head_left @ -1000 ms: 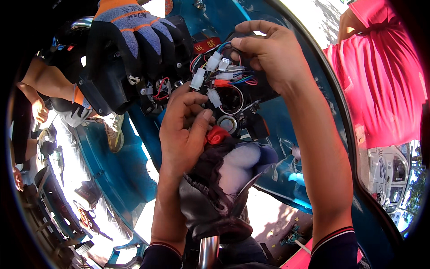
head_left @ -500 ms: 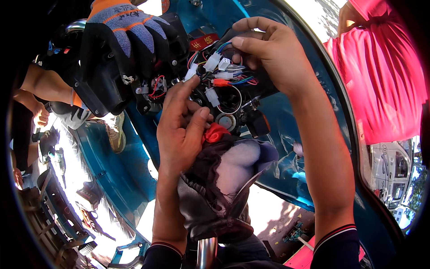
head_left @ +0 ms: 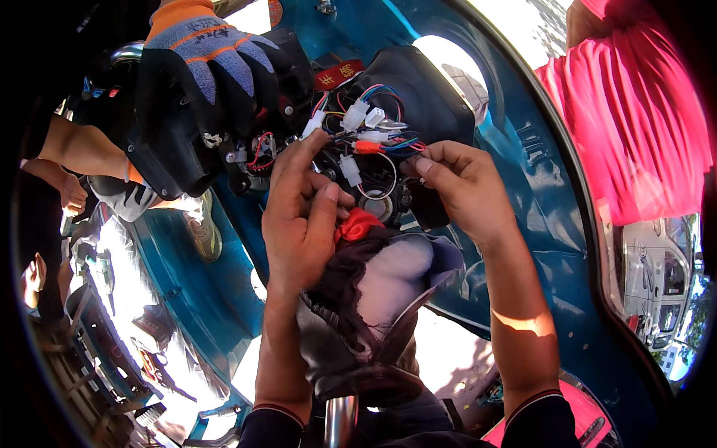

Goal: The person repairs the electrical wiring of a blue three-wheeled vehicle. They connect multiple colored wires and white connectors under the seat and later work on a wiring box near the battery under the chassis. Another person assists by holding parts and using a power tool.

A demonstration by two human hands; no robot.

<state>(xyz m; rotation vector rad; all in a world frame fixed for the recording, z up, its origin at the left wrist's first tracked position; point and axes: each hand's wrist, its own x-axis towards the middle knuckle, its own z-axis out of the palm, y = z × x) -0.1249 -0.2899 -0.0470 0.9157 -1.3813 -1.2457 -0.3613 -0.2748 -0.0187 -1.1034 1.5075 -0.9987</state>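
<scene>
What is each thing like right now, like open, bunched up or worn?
White connectors: wired, loosely bunched; whether joined is unclear
Orange-red connector: wired, among the white ones
Red cloth: crumpled
Dark cover: open, white fluffy lining showing
Glove: worn by another person
Pink cloth: gathered in folds
Left grip: fingers curled
Right grip: thumb and fingers close together; contents unclear
</scene>
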